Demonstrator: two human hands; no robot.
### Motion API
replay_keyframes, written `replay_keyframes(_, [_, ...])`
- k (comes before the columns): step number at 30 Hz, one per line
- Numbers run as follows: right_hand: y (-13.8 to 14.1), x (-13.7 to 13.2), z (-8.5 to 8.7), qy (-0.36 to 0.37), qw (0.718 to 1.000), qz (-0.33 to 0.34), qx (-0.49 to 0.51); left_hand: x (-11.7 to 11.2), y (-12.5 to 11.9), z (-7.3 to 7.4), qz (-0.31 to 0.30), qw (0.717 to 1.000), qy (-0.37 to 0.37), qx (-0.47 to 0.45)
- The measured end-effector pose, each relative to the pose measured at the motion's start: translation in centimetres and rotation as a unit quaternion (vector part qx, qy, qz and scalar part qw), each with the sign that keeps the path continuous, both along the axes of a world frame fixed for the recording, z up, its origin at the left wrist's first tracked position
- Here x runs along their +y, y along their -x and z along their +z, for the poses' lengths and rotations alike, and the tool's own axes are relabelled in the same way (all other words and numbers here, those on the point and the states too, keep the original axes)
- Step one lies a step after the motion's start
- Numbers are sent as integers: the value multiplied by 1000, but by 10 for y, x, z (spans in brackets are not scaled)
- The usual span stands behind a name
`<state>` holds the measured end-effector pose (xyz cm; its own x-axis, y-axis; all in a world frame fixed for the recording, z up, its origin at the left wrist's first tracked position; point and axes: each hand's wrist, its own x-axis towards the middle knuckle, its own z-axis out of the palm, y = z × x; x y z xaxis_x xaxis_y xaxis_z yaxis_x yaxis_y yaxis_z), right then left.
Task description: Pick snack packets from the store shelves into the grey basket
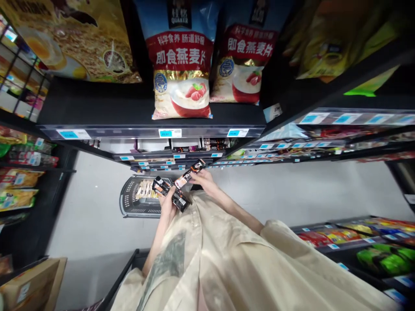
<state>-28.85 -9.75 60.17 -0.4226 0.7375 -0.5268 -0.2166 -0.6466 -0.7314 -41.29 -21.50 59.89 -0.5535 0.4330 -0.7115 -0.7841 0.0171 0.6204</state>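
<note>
My left hand (168, 206) grips a stack of dark snack bars (170, 193), fingers wrapped around them. My right hand (202, 181) pinches one more dark snack bar (189, 174), held tilted just above and to the right of the stack. Both hands are in front of my beige shirt, above a dark shopping basket (129, 203) on the floor that holds light-coloured packets (145, 189).
Two Quaker oat bags (181, 65) stand on the shelf ahead with price tags (170, 133) below. Stocked shelves run down the left (19, 172) and right (356, 242). A cardboard box (29, 285) sits at the lower left. The floor is light grey.
</note>
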Motion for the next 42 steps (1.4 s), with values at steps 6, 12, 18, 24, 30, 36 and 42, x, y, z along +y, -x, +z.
replay_keyframes(6, [-10, 17, -29, -2, 1000, -15, -24, 4, 4, 5, -59, 998, -18, -13])
replay_keyframes(12, [-37, 111, -69, -95, 925, -315, -189, -2, 10, 1, -24, 999, -13, -30])
replay_keyframes(18, [-40, 182, -81, -153, 907, -302, -250, -11, 14, -5, -8, 1000, -10, -20])
replay_keyframes(24, [-29, 184, -98, -165, 919, -129, -333, -11, 12, -1, -15, 1000, 2, 4])
replay_keyframes(30, [-35, 172, -98, -344, 773, 64, -529, -13, 13, -2, -30, 1000, -2, -7])
replay_keyframes(36, [-24, 185, -100, -323, 686, 205, -619, -16, 12, -6, -35, 999, -20, 2])
replay_keyframes(42, [-7, 226, -83, -325, 751, 170, -549, -23, 10, 0, -18, 1000, -18, -5])
